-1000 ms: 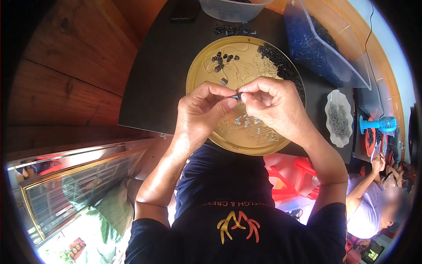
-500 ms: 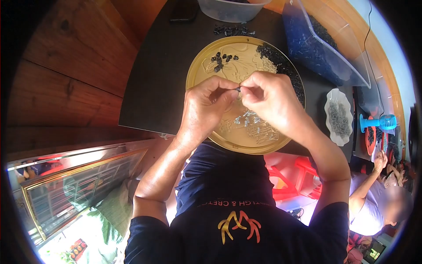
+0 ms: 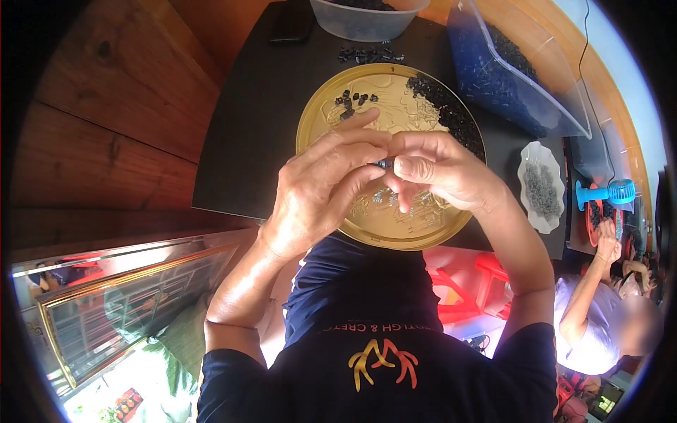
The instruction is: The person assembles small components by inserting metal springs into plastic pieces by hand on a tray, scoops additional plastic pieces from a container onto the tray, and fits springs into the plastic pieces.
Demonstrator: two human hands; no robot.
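We have fanned out our left hand (image 3: pixel 310 176), but its pinching fingers and our closed right hand (image 3: pixel 458 173) keep the dark part (image 3: pixel 382 163) held above the tray (image 3: pixel 388 236).

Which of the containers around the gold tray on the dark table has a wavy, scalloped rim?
The white dish, right of the gold tray; the translucent tub and large clear bin have smooth rims.

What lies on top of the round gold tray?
On the round gold tray lie small black parts and tiny silvery pieces. The person's hands hide its middle, so anything directly beneath cannot be seen.
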